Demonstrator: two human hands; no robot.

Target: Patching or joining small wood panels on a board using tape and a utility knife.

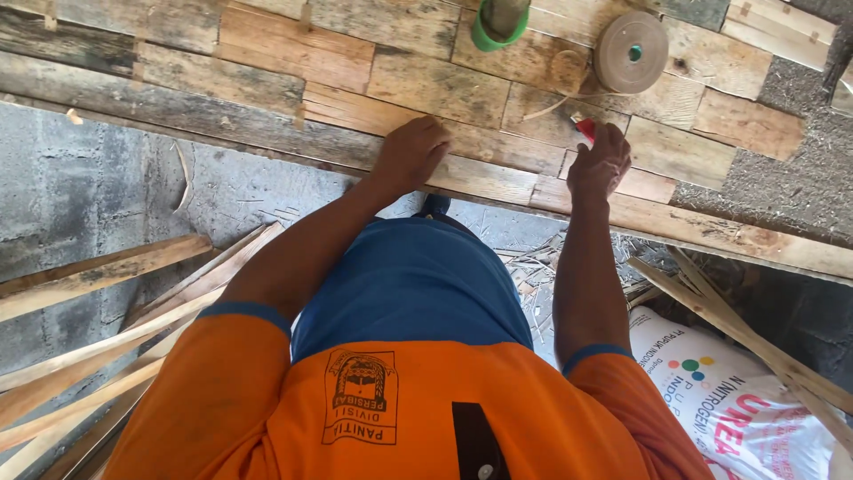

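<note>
From the head camera, looking straight down, the person stood at a bench (267,62) of rough, mismatched planks that ran across the top of the picture. The left hand (410,153) lay at about 12 o'clock from the person's chest, knuckles up, fingers curled under in a loose fist and pressed on the bench's near edge; I could not tell whether anything was inside it. The right hand (601,162) sat at about 1 o'clock, just beside the left but apart from it, fingers pinched narrow around a small red tool (585,130), whose tip poked out above the thumb and touched the wood.

At 12 o'clock from the right hand, near it on the bench, lay a tape roll (631,52), brown, with a loose strip trailing down toward the red tool. At 11 o'clock from that hand, at the top edge, stood a green cup (498,25) holding something grey.

Below the bench, slats (107,347) leaned in a heap at 8 o'clock, over the concrete floor. At 4 o'clock a white sack (729,400) lay with more slats across it. The person wore an orange shirt (400,409) with blue-trimmed sleeves.
</note>
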